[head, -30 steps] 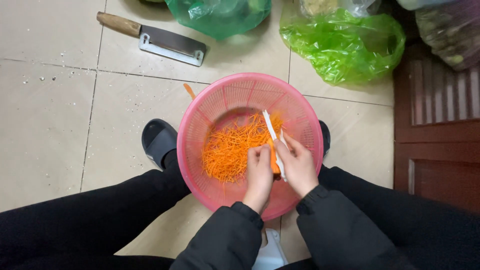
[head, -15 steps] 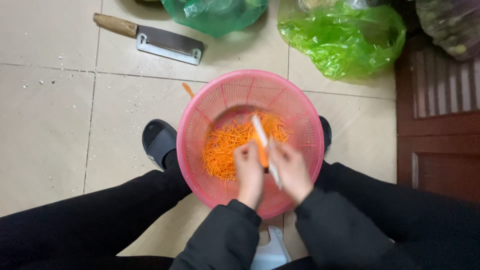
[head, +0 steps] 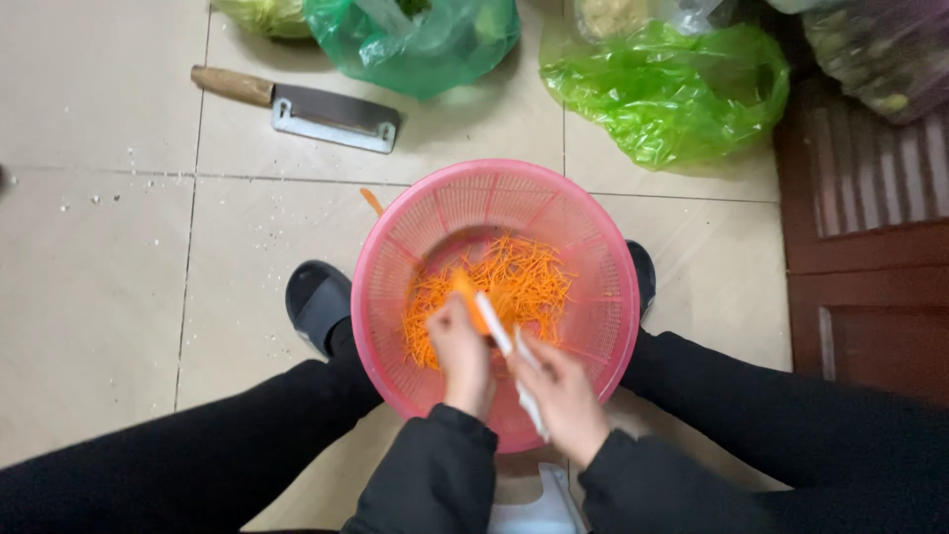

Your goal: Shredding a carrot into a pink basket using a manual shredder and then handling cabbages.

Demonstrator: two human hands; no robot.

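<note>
Blurring motion-smeared carrot [head: 468,297] and peeler [head: 514,361]

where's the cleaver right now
In the head view the cleaver lies flat on the tiled floor at upper left, wooden handle pointing left, just below the dark green bag and beyond the pink basket.

I see a pink colander [head: 593,247] with a slotted, ribbed pattern, holding bright orange carrot shreds [head: 519,282]. My left hand [head: 460,356] grips an orange carrot piece [head: 467,297]; my right hand [head: 563,396] holds a white peeler [head: 514,361]. My sleeves and trousers are black, as is the slipper [head: 316,302]. The floor [head: 99,277] is beige tile with pale grout lines. The cleaver [head: 336,117] is grey steel with a brown wooden handle. Two bags show: teal-green [head: 415,44] and lime-green [head: 672,94].
</note>
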